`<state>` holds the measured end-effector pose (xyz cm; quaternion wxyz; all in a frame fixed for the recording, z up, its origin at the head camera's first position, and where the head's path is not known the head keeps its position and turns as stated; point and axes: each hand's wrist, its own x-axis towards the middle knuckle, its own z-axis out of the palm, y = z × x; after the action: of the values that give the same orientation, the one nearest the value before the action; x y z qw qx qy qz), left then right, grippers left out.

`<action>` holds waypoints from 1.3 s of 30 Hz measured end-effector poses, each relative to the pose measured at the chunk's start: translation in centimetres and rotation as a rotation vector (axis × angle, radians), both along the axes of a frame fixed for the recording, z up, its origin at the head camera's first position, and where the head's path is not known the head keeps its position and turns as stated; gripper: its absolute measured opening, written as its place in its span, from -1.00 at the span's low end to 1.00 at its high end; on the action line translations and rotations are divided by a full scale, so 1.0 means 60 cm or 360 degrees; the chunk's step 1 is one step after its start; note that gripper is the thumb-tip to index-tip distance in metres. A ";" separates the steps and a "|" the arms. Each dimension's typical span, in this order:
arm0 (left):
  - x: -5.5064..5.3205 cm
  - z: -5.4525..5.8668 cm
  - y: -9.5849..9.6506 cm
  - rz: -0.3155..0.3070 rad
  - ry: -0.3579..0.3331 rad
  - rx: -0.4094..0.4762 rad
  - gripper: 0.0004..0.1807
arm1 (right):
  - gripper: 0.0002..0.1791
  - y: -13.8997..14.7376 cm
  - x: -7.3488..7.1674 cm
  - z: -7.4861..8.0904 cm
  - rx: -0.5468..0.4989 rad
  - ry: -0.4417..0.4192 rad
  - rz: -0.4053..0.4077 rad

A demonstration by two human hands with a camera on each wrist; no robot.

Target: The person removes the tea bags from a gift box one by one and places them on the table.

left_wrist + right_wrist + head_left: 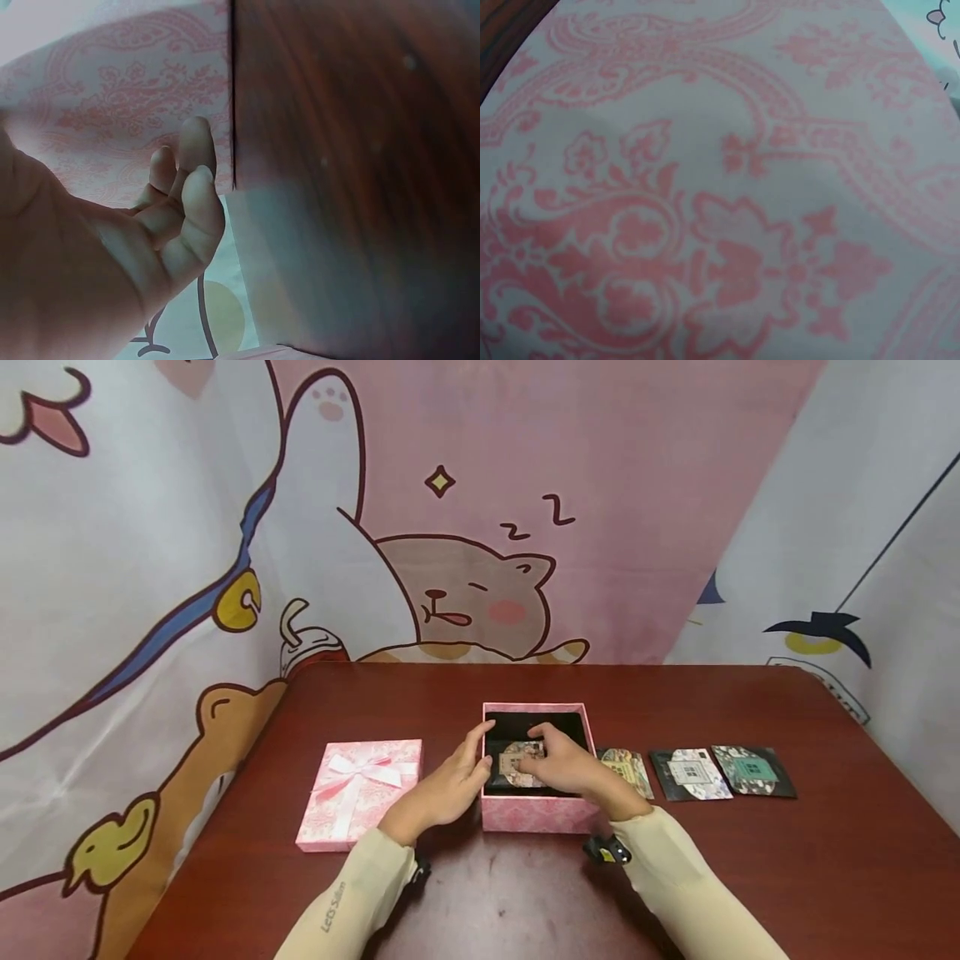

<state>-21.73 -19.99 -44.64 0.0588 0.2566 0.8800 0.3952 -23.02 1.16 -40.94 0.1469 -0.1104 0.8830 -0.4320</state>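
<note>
A pink patterned gift box (540, 814) stands without its lid on the table, its inside black. In it lies a dark packet (510, 777) with a floral print and a pale label. My right hand (573, 770) reaches over the box's right wall and holds this packet between thumb and fingers; the hand hides part of it. My left hand (448, 787) is at the box's left side, thumb and forefinger touching the rim. In the left wrist view its other fingers (199, 214) are loosely bent beside the patterned wall. Only the patterned box side (735, 262) fills the right wrist view.
The pink lid (363, 789) with a ribbon bow lies left of the box. Right of the box lie three packets: a yellow-labelled one (632, 770) partly behind my right arm, a white-labelled one (690, 774) and a green-labelled one (752, 769). A cartoon-printed cloth hangs behind the reddish-brown table (495, 893).
</note>
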 end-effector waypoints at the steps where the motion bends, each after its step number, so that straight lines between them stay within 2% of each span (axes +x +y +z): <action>1: 0.000 0.000 0.000 0.0004 0.0001 0.0002 -0.38 | -0.31 -0.001 0.001 0.000 0.0007 0.0004 0.0008; 6: 0.001 0.000 0.000 0.0017 -0.0012 0.0000 -0.39 | -0.33 -0.002 0.004 0.002 0.0055 0.0015 0.0055; 11: 0.001 0.000 0.001 0.0011 -0.0001 0.0019 -0.39 | -0.36 -0.001 0.007 0.006 0.0111 0.0051 -0.0003; 20: -0.001 0.000 0.002 0.0006 0.0024 0.0021 -0.39 | -0.36 -0.002 0.012 0.008 0.0130 0.0119 0.0020; 25: 0.000 0.001 0.003 -0.0001 0.0025 0.0021 -0.38 | -0.37 -0.002 0.014 0.009 0.0143 0.0160 -0.0014; 33: -0.001 0.000 0.002 0.0005 0.0024 0.0032 -0.38 | -0.44 -0.004 0.015 0.007 0.0119 0.0212 -0.0017; 39: 0.001 -0.003 0.002 0.0018 0.0000 0.0009 -0.39 | -0.49 -0.002 0.014 0.004 0.0025 0.0260 -0.0068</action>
<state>-21.69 -19.89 -44.84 0.0559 0.2520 0.8803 0.3981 -22.17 1.02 -40.71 0.0659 -0.1252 0.8975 -0.4178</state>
